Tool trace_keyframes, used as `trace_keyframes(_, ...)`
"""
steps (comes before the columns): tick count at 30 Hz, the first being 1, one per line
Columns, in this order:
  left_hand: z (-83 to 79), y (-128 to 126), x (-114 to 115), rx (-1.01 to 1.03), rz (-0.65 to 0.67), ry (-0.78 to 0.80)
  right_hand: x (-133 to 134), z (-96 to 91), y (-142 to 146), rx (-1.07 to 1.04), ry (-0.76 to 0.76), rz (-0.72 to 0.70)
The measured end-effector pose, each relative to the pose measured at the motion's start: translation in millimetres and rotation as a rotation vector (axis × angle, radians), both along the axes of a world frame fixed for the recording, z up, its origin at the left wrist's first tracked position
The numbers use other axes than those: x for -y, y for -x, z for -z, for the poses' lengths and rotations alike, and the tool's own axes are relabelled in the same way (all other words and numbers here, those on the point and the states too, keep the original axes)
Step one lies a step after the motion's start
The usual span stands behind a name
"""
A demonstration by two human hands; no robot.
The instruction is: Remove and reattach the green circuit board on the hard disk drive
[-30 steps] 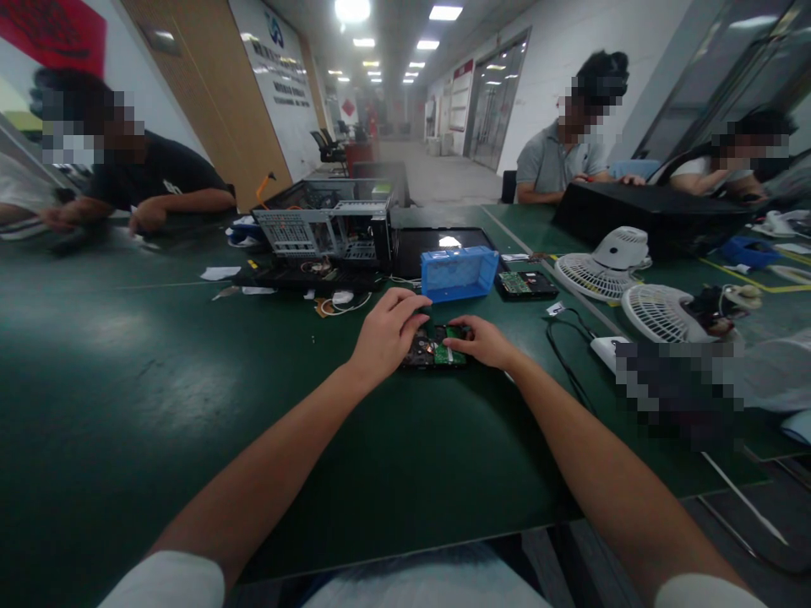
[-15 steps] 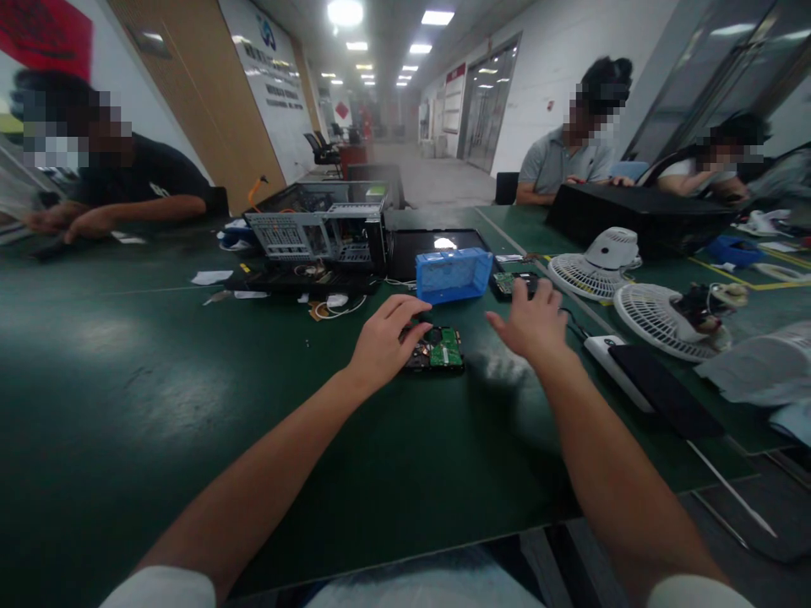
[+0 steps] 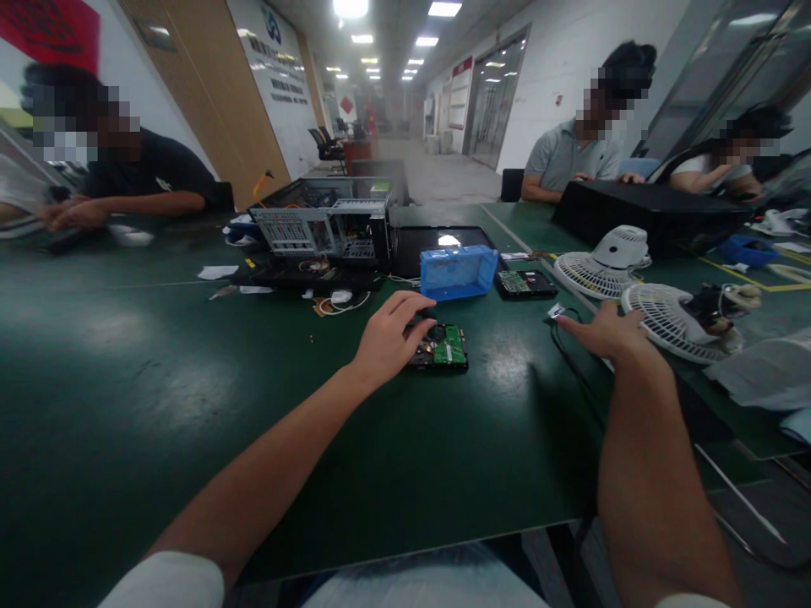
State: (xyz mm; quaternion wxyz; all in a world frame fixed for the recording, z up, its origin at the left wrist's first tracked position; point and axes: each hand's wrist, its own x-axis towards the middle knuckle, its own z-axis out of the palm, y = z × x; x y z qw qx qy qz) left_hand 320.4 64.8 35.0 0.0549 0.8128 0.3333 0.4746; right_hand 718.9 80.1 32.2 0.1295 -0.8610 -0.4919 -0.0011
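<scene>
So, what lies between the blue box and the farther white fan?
In the head view, a hard drive lies between the box and the fan, with scraps behind.

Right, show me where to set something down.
Bare green table: between the left forearm and right forearm, nearer than the circuit board; and left of the left forearm, nearer than the white paper, a tiny speck aside. Crowded: beyond the circuit board, with the blue bin and computer case; and around the right hand, with fans and cable.
</scene>
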Motion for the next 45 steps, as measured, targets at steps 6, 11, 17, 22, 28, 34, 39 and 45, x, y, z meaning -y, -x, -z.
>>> trace_keyframes(6, -0.5, -1, 1, -0.009, 0.006, 0.003, -5, -9.9, 41, 0.034, -0.224, -0.070)
trace_keyframes(11, 0.5, -1, 1, 0.009, -0.023, -0.010, -25, 29.6, 101, -0.175, -0.382, -0.629)
trace_keyframes(17, -0.6, 1, 0, 0.000, -0.029, 0.025, -29, 81.3, 147, -0.452, -0.331, -0.848)
trace_keyframes(22, 1.0, -1, 0, 0.049, -0.007, 0.077, -30, 90.6, 150, -0.427, -0.339, -0.920)
trace_keyframes(28, 6.4, -4, 0, 0.196, 0.009, 0.215, -30, 89.6, 148, -0.392, -0.365, -0.973)
trace_keyframes(34, -1.2, -1, 1, 0.100, 0.015, 0.123, -29, 87.0, 149, -0.367, -0.372, -1.012)
trace_keyframes(39, -6.9, 4, 0, -0.037, -0.028, 0.014, -27, 86.6, 151, -0.328, -0.419, -1.002)
trace_keyframes(45, -9.2, 5, -1, -0.038, 0.027, -0.013, -25, 83.6, 152, -0.288, -0.417, -1.041)
